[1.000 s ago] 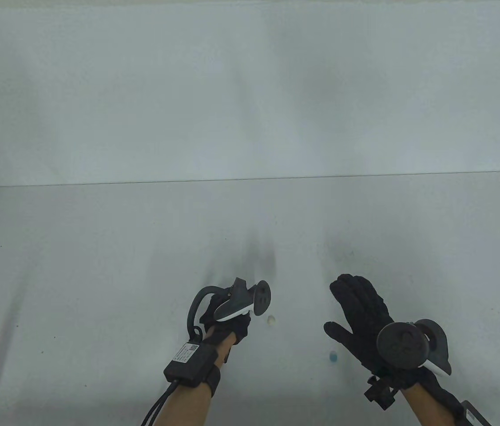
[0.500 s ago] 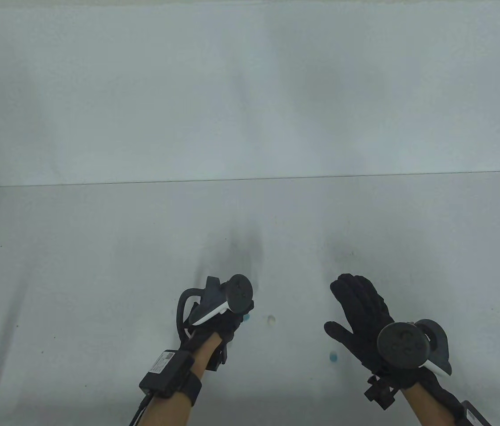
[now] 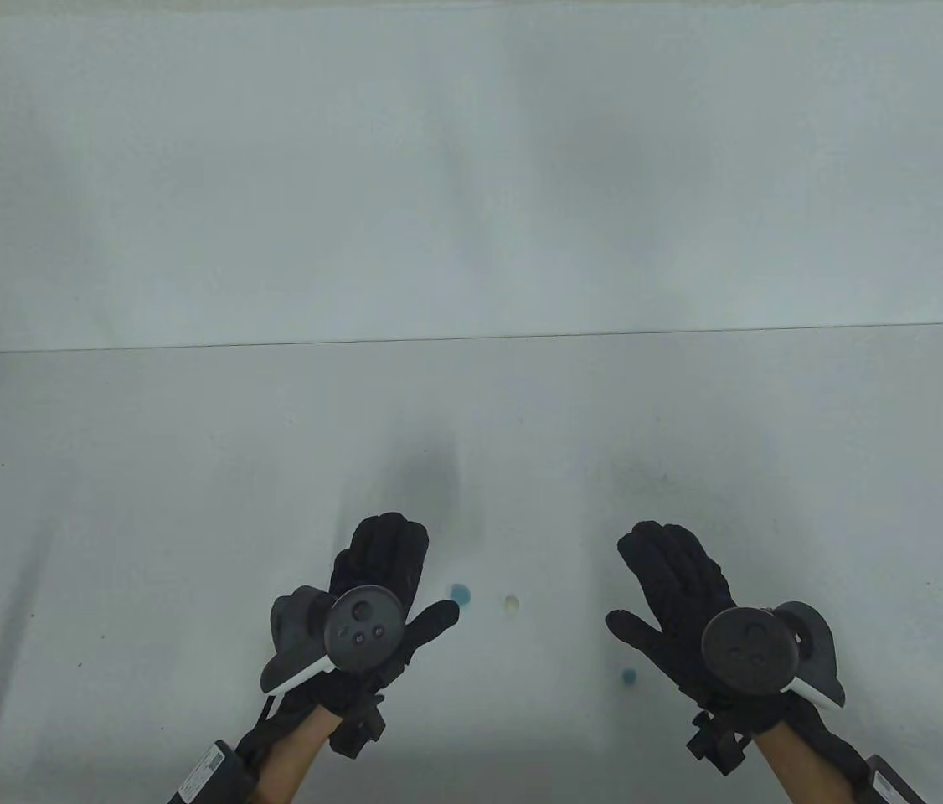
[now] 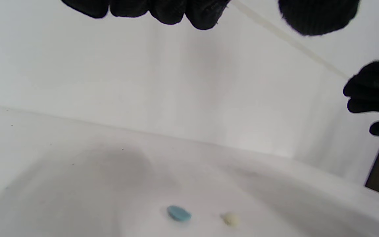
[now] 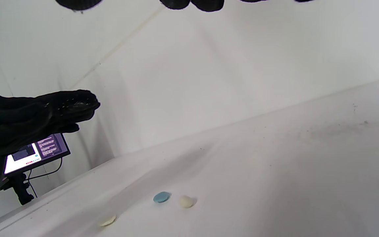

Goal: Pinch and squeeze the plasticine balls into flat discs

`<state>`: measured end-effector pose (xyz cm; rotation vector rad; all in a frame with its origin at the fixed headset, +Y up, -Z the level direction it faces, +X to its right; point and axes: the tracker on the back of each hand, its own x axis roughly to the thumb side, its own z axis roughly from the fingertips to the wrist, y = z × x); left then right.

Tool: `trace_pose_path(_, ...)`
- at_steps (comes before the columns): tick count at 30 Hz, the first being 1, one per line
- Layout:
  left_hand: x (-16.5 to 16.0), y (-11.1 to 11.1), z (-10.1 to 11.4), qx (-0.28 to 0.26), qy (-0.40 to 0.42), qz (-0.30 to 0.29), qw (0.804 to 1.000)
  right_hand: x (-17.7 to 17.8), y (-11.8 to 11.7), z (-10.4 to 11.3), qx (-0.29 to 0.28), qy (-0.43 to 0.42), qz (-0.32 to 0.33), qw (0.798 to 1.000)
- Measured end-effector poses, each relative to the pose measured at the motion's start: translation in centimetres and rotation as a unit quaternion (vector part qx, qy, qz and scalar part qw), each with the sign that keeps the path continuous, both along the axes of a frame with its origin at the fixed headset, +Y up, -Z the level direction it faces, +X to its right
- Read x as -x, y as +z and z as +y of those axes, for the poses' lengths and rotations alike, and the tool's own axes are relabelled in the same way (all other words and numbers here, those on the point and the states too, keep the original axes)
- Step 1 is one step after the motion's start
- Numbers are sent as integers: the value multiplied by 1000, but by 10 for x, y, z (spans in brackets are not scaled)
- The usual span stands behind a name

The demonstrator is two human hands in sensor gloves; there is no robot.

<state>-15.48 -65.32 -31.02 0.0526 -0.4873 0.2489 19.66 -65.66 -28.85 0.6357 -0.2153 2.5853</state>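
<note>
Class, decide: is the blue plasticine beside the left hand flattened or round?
Flattened: the blue plasticine lies as a thin disc on the table.

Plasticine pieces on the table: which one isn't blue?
The cream piece, lying between the hands. The blue piece beside it and the other blue piece differ in colour.

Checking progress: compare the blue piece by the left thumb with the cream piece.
Colour: the blue piece is blue, the cream piece pale. Shape: the blue piece looks pressed flat; the cream piece looks rounder. The blue piece lies nearer the left hand. Both rest on the table, untouched.
</note>
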Motion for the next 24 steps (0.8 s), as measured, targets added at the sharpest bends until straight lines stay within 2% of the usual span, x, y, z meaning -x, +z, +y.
trace_pose_path(4,6,2,-10,-6,16,-1,1000,2,-1,-5,4,24,-9,1000)
trace_pose_path(9,15,2,-10,-5,41,3,999,5,-3,-8,10,45,-18,999)
trace_pose_path(16,15,3,-8,-15,54,8,998,11,-10,1,20,55,-31,998)
trace_pose_path(20,15,5,-6,-23,59,9,998,28,-24,6,23,134,-22,990)
trace_pose_path(24,14,4,-9,-18,52,12,998,59,-42,-2,30,179,-8,983)
